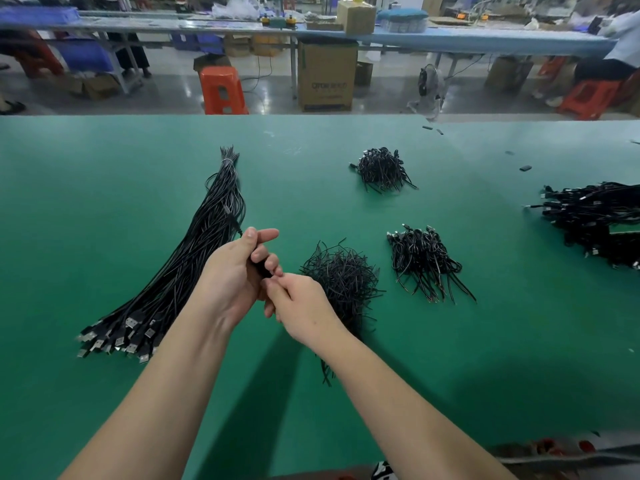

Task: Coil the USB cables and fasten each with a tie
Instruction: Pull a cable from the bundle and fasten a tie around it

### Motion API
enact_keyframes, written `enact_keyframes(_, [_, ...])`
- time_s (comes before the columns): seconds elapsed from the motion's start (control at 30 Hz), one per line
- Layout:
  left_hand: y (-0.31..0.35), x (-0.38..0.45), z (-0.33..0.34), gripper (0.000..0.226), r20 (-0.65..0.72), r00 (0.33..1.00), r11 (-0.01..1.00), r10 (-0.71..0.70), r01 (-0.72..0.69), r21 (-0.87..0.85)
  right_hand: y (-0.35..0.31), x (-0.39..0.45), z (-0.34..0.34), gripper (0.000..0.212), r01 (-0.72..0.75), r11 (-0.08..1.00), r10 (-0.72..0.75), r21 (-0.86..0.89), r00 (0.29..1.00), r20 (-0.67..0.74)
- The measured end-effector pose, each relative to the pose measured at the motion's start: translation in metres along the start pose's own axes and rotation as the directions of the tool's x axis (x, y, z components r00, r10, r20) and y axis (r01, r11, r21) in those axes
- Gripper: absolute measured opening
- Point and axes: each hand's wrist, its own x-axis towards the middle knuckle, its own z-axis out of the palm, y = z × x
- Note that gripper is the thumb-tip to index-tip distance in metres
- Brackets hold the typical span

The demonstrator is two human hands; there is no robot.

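Both hands meet above the green table (104, 393), close together in front of the person. The left hand (235, 271) is curled round a small dark coil (260, 265), mostly hidden by the fingers, and the right hand (298, 299) pinches at it from the near side, probably twisting a tie on. So the fastening step looks to be in hand. To the left lies the long bundle (194, 258) of straight cables, plugs nearest; just right of the hands sits the tie heap (341, 275), with done coils (424, 261) beyond. Next, I'd guess, the coil must be dropped there and a fresh cable drawn.
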Motion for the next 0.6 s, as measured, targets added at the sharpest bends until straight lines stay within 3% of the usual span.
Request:
enact_keyframes(0.13, [0.002,0.001,-0.004,0.032,0.033,0.998,0.998,0.057,-0.055,-0.042,0.001,0.001,-0.004,0.017,-0.032,0.999,0.033,0.038,0.999,-0.021])
enact_keyframes(0.37, [0.001,-0.001,-0.005,0.033,0.110,0.993,0.998,0.044,-0.040,-0.037,-0.004,0.005,0.000,0.022,-0.032,0.937,0.045,0.348,0.999,-0.027])
enact_keyframes(0.6, [0.016,-0.009,-0.005,0.030,0.241,0.959,0.985,-0.151,0.124,0.122,-0.001,0.000,-0.001,0.021,-0.036,0.846,0.033,0.532,0.999,0.014])
